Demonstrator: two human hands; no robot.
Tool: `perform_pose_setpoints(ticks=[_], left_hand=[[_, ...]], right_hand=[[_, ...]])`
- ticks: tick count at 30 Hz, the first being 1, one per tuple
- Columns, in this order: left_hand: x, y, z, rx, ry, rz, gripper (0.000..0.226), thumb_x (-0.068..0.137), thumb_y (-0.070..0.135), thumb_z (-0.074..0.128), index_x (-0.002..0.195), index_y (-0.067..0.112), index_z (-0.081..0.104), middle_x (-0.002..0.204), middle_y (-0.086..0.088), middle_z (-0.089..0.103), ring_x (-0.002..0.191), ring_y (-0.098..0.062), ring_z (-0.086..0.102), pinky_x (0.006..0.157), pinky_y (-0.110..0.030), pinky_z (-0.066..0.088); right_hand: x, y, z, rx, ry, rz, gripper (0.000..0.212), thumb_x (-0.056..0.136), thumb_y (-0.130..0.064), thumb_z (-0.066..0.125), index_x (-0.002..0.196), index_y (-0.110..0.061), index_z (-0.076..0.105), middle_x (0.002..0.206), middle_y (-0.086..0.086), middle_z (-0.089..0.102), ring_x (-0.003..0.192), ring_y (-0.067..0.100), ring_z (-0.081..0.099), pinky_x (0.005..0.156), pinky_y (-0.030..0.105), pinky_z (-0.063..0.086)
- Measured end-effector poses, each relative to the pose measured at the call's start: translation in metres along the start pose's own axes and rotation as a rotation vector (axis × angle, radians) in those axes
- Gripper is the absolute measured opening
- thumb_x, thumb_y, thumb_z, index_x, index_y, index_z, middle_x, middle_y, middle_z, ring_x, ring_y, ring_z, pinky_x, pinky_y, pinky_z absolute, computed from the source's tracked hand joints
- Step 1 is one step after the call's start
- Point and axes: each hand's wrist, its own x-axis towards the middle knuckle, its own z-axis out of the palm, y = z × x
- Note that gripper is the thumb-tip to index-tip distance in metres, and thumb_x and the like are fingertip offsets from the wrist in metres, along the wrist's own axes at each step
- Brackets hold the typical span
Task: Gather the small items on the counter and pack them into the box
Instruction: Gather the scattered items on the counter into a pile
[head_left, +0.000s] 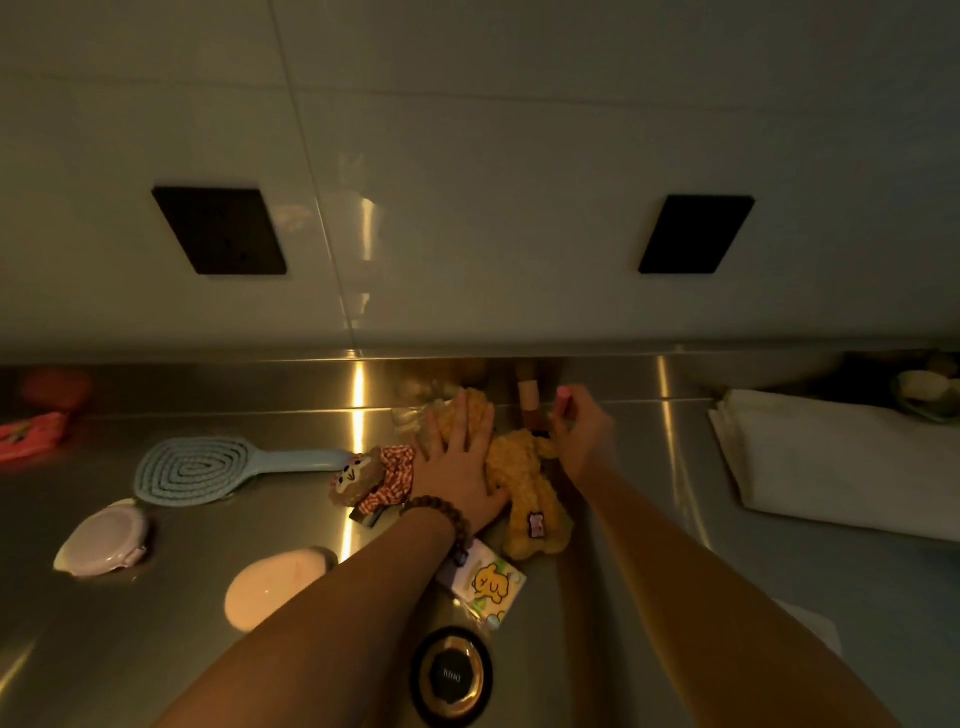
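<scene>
A yellow plush toy (524, 493) lies on the steel counter (649, 545) near the back wall. My left hand (462, 457) rests flat on it with straight fingers. My right hand (582, 436) is just right of the plush and pinches a small pink tube (562, 401) upright. A brown bottle (530, 400) stands behind the plush. A bear hair clip with a checked scrunchie (371, 480) lies left of my left hand. A small cartoon packet (491, 584) lies under my left forearm. No box is in view.
A blue hairbrush (208, 467), a lilac round case (104, 540), a pink oval case (270, 587) and a black and gold compact (452, 675) lie on the counter. Folded white cloth (831, 457) sits at right. Red items (31, 431) lie far left.
</scene>
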Motion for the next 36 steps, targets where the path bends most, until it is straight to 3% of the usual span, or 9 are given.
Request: perform_pose_setpoints(ticks=[7,10,13,18,22,25,28,32,36], left_hand=[[0.001,-0.003,0.002,0.019,0.029,0.033,0.1,0.069,0.071,0.039,0.137,0.042,-0.028,0.148,0.002,-0.038,0.134,-0.039,-0.029,0.108,-0.054,-0.01],[-0.001,-0.004,-0.001,0.007,0.031,0.053,0.1,0.069,0.07,0.042,0.141,0.04,-0.022,0.148,0.002,-0.037,0.134,-0.038,-0.029,0.111,-0.054,-0.004],[-0.007,-0.004,-0.008,0.005,0.018,0.084,0.102,0.07,0.068,0.047,0.144,0.039,-0.016,0.148,0.0,-0.036,0.134,-0.036,-0.03,0.112,-0.054,-0.002],[-0.033,-0.011,-0.032,-0.096,0.037,0.171,0.091,0.075,0.07,0.04,0.144,0.043,-0.013,0.151,0.0,-0.029,0.138,-0.024,-0.026,0.112,-0.048,-0.004],[-0.074,-0.023,-0.049,-0.074,0.088,0.2,0.085,0.078,0.076,0.028,0.141,0.046,-0.02,0.153,0.001,-0.026,0.138,-0.018,-0.028,0.113,-0.044,-0.009],[-0.111,-0.038,-0.053,-0.012,0.129,0.134,0.087,0.077,0.083,0.017,0.146,0.038,-0.013,0.155,-0.002,-0.021,0.139,-0.021,-0.025,0.113,-0.047,-0.01],[-0.147,-0.056,-0.051,0.075,0.177,0.072,0.091,0.077,0.084,0.014,0.148,0.032,-0.008,0.155,-0.006,-0.018,0.14,-0.023,-0.024,0.114,-0.051,-0.007],[-0.183,-0.075,-0.041,0.135,0.108,-0.093,0.103,0.067,0.092,0.012,0.144,0.032,-0.022,0.151,-0.007,-0.03,0.135,-0.028,-0.033,0.11,-0.056,-0.014],[-0.196,-0.089,-0.031,0.088,0.02,-0.242,0.118,0.056,0.099,0.012,0.141,0.027,-0.029,0.145,-0.007,-0.042,0.129,-0.031,-0.041,0.108,-0.054,-0.019]], right_hand=[[0.008,-0.003,0.01,0.014,0.033,0.007,0.011,0.094,-0.015,0.054,0.104,-0.011,0.057,0.082,0.002,0.062,0.078,0.027,0.063,0.066,0.035,0.047],[0.007,-0.005,0.005,0.005,-0.047,0.056,0.038,0.091,-0.015,0.06,0.127,-0.011,0.049,0.105,0.008,0.066,0.097,0.028,0.064,0.082,0.039,0.051],[-0.002,-0.007,-0.004,0.02,-0.065,0.094,0.06,0.088,-0.019,0.064,0.141,-0.009,0.037,0.127,0.017,0.057,0.115,0.032,0.056,0.098,0.046,0.045],[-0.052,-0.021,-0.025,-0.028,0.091,-0.189,0.061,0.083,-0.021,0.066,0.136,-0.001,0.043,0.129,0.019,0.053,0.118,0.03,0.05,0.101,0.021,0.032],[-0.11,-0.039,-0.029,-0.03,0.02,-0.387,0.061,0.087,-0.038,0.055,0.137,-0.004,0.044,0.137,0.016,0.046,0.126,0.028,0.045,0.103,0.041,0.04],[-0.161,-0.051,-0.022,-0.07,-0.113,-0.488,0.066,0.089,-0.047,0.055,0.146,-0.02,0.033,0.152,0.007,0.031,0.14,0.023,0.029,0.112,0.044,0.032],[-0.199,-0.058,-0.012,-0.289,-0.294,-0.474,0.082,0.086,-0.068,0.045,0.151,-0.024,0.021,0.16,0.004,0.011,0.147,0.022,0.006,0.118,0.047,0.014],[-0.218,-0.067,0.003,-0.613,-0.467,-0.375,0.096,0.077,-0.087,0.014,0.151,-0.03,-0.009,0.157,0.003,-0.023,0.143,0.022,-0.025,0.116,0.047,-0.012],[-0.222,-0.07,0.018,-0.738,-0.546,-0.307,0.096,0.075,-0.087,0.0,0.147,-0.027,-0.021,0.152,0.005,-0.034,0.137,0.023,-0.037,0.11,0.048,-0.023]])
